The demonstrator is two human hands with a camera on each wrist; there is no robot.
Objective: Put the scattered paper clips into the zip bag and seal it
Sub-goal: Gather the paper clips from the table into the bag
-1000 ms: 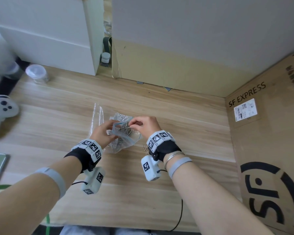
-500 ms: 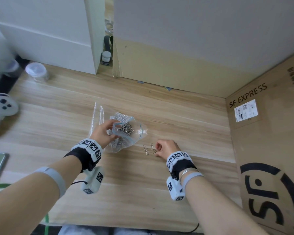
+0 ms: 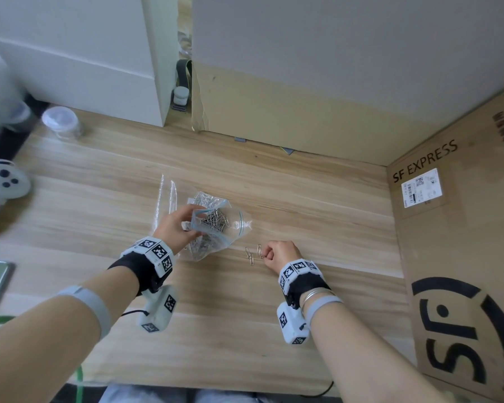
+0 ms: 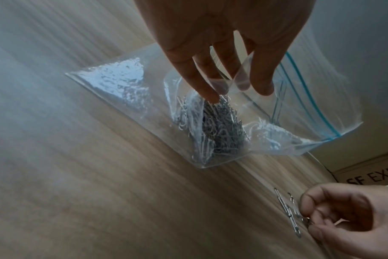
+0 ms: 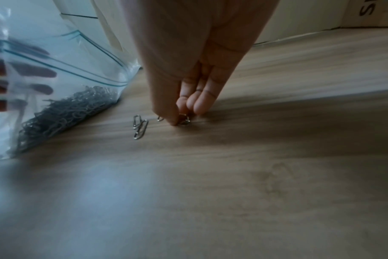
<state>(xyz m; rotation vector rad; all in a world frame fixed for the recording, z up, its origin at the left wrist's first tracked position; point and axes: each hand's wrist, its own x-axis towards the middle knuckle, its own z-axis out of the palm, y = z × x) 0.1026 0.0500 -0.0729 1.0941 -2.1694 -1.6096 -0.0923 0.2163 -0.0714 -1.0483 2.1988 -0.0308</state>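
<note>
A clear zip bag (image 3: pixel 233 225) (image 4: pixel 299 112) (image 5: pixel 62 57) with a blue seal strip rests on the wooden table, its mouth held open toward the right. A heap of silver paper clips (image 4: pixel 217 128) (image 5: pixel 64 112) lies inside it. My left hand (image 3: pixel 176 225) (image 4: pixel 224 52) pinches the bag's near lip between thumb and fingers. A few loose paper clips (image 3: pixel 250 255) (image 4: pixel 287 212) (image 5: pixel 140 126) lie on the table just right of the bag. My right hand (image 3: pixel 277 253) (image 4: pixel 343 222) (image 5: pixel 184 112) is down on the table beside them, thumb and forefinger pinching one clip (image 5: pixel 184 119).
A large SF Express cardboard box (image 3: pixel 460 257) walls off the right side. A white game controller (image 3: pixel 0 187) and a clear lidded jar (image 3: pixel 60 122) sit at the far left. White panels (image 3: pixel 79 59) and a cardboard sheet (image 3: pixel 288 117) stand along the back.
My right hand left the bag's mouth, moved right and down to the table, and now pinches a loose clip there. The left hand kept holding the bag open.
</note>
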